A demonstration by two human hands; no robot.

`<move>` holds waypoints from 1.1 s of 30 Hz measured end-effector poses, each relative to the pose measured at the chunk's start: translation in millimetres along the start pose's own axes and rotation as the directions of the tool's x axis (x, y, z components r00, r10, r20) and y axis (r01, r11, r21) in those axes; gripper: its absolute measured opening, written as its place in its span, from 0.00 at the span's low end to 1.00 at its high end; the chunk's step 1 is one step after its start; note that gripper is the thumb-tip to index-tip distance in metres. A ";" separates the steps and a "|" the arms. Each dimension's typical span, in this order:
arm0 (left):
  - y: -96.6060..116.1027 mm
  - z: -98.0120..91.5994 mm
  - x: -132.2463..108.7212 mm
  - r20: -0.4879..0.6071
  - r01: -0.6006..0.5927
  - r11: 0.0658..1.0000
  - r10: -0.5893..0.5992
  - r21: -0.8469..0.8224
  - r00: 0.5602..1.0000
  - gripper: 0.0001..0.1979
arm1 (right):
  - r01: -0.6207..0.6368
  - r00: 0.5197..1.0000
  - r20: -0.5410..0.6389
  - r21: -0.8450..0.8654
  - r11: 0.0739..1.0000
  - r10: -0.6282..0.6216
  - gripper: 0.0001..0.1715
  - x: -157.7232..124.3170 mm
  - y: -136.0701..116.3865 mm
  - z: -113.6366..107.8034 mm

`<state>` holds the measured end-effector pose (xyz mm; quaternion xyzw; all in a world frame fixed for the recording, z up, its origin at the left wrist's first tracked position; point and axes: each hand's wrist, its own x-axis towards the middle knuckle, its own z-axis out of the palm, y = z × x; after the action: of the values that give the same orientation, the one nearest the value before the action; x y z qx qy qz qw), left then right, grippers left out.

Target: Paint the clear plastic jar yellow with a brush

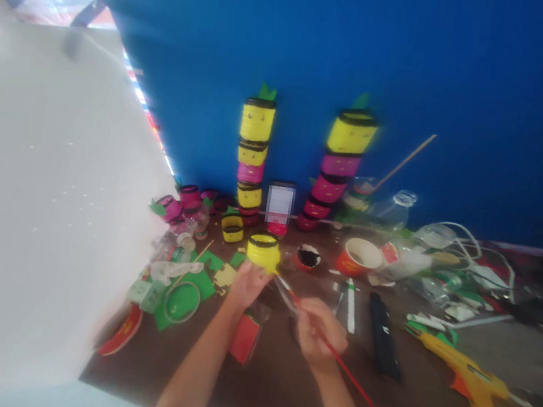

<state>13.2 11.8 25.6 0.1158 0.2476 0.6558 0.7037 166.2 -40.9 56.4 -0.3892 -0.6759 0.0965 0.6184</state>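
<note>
My left hand (249, 284) is closed around the lower part of a small yellow pot (263, 253) with a black rim, held above the dark table. In my right hand (320, 333) is a slim paintbrush (358, 381) with a long red handle, pinched near its front end. The brush tip points at the lower right side of the pot; blur hides whether it touches. Just beyond, to the right, stands a small container of black paint (309, 257). A red packet (246, 339) lies between my forearms.
Two tall stacks of yellow and magenta pots, a left stack (253, 154) and a right stack (334, 172), stand by the blue wall. A red paper tub (359, 257), black case (384, 337) and yellow glue gun (476, 384) are rightward; green sheets (188, 296) lie left.
</note>
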 end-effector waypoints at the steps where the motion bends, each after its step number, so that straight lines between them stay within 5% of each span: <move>1: -0.2 -0.5 0.1 -0.002 -0.001 1.000 0.001 -0.001 1.000 0.09 | 0.001 1.000 -0.004 -0.004 1.000 -0.001 0.06 0.3 -0.1 0.1; 33: -3.8 -5.9 2.7 0.026 -0.066 0.997 0.065 0.038 0.998 0.10 | 0.106 0.994 0.037 0.020 0.994 -0.106 0.10 -2.1 -1.0 3.1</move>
<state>13.5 13.1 18.2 0.1454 0.2476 0.6721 0.6825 162.8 -41.8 54.7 -0.3453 -0.7064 0.0771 0.6131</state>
